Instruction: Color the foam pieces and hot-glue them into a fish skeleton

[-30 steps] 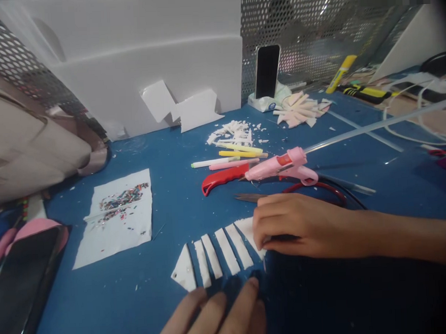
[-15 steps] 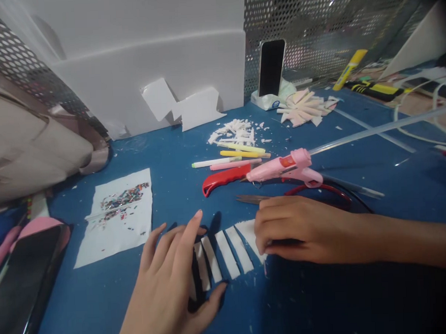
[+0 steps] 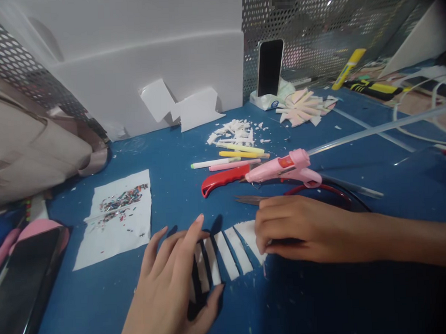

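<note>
Firstly, a phone (image 3: 32,288) lies at lower left; next, a sheet (image 3: 118,238) bearing coloured bits; at bottom centre, the left hand (image 3: 168,277), thumb and fingers parted wide, arches over the leftmost white strips (image 3: 227,255), laid in a row; at the row's right end, a white wedge (image 3: 248,233) meets the right hand (image 3: 285,228), fingers curled, grip indeterminable; at upper right, a yellow tube (image 3: 348,69).

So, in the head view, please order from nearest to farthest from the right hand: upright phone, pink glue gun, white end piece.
1. White end piece, left, at the right hand.
2. Pink glue gun, just beyond.
3. Upright phone, far behind.
</note>
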Action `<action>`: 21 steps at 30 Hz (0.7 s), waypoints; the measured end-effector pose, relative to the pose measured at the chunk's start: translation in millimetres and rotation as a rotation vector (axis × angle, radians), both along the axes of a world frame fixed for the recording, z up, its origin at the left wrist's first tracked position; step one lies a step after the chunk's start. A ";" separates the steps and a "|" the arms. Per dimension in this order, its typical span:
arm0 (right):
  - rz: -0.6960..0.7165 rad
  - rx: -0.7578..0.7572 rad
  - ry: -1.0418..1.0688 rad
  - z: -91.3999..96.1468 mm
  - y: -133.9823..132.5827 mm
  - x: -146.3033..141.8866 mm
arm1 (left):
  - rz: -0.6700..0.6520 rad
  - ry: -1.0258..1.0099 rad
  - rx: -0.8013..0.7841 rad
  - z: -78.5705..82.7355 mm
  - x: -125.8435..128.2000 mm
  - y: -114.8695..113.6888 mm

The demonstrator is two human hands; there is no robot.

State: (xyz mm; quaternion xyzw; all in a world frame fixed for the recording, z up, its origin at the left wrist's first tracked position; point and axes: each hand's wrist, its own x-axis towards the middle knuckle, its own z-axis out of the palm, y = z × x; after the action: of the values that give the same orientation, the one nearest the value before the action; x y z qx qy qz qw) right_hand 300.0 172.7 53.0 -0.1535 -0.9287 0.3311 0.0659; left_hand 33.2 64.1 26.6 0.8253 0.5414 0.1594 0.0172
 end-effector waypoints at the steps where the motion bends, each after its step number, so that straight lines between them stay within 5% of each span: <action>1: 0.001 0.002 0.003 0.0 0.0 0.0 | 0.000 0.008 0.013 1.1 0.2 -0.1; 12: -0.018 -0.003 0.010 -3.3 3.1 -0.3 | -0.308 0.140 0.304 2.2 34.9 -20.4; 21: -0.049 -0.046 -0.007 2.9 2.0 -1.0 | -0.304 0.247 0.318 1.8 51.0 -18.8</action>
State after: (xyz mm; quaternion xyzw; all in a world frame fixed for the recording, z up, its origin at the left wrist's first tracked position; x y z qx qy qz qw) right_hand 299.0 174.7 56.0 -0.1786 -0.9172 0.3499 0.0671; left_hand 84.2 45.3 28.4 0.9028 0.3771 0.1360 -0.1555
